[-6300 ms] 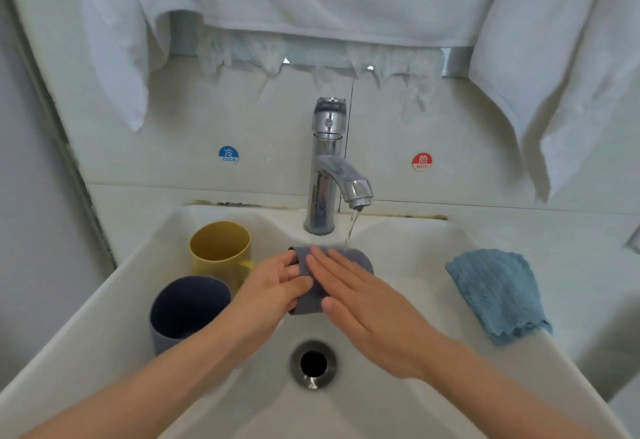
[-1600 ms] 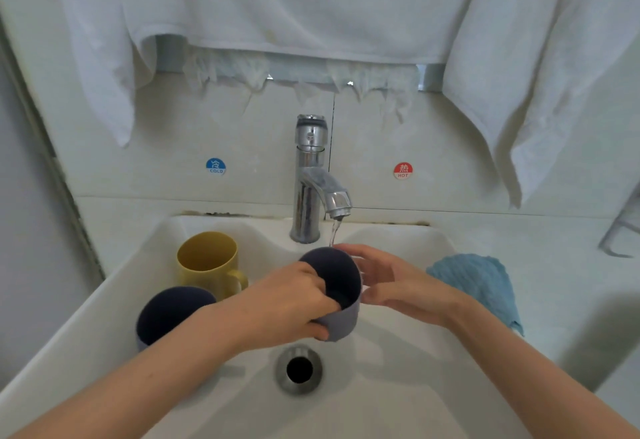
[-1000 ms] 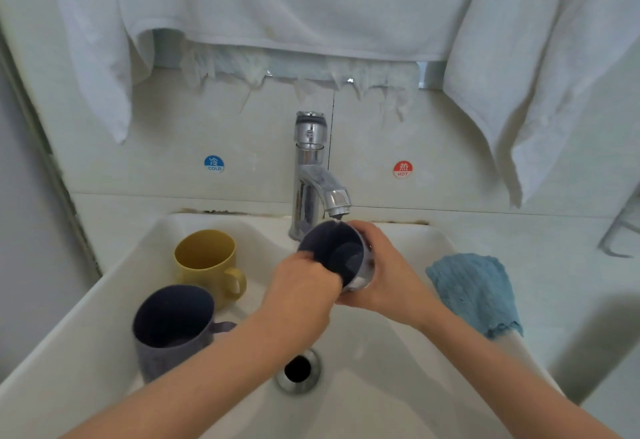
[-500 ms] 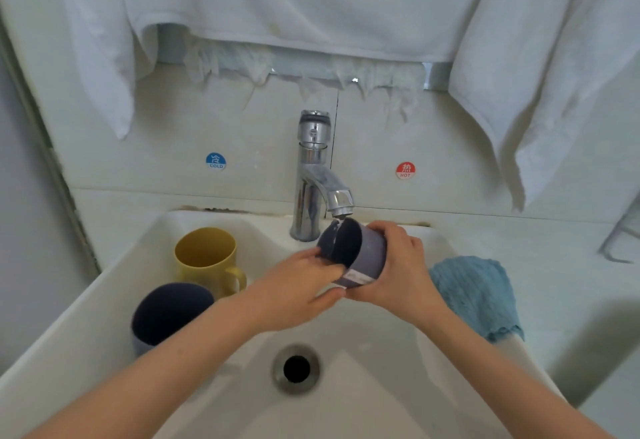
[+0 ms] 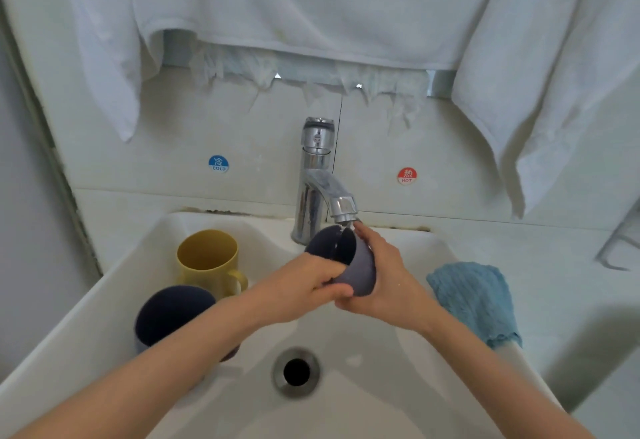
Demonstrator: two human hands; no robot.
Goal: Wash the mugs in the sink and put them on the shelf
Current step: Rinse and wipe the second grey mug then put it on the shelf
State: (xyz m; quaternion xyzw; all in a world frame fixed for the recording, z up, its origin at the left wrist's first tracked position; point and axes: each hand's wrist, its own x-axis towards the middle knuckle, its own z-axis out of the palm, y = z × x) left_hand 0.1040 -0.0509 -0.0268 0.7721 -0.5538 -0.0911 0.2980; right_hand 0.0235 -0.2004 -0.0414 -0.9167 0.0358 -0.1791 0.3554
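Observation:
A grey-purple mug (image 5: 358, 267) is held tilted under the chrome faucet's (image 5: 317, 182) spout, its mouth facing up and left, with water running in. My right hand (image 5: 384, 276) wraps round its far side and base. My left hand (image 5: 304, 288) grips its near rim, fingers curled into the opening. A yellow mug (image 5: 207, 258) stands upright at the back left of the white sink (image 5: 104, 303). A dark blue mug (image 5: 169, 315) stands in front of it, partly hidden by my left forearm.
A blue cloth (image 5: 478, 300) lies on the sink's right rim. The drain (image 5: 296, 372) sits in the middle of the basin. White towels (image 5: 311, 6) hang above, covering the wall over the faucet. A wire rack edge (image 5: 620, 248) shows at far right.
The mug has been turned from lying on its side to mouth-up under the spout. My right hand moved from stroking its side to wrapping it; my left hand's fingers went to the rim.

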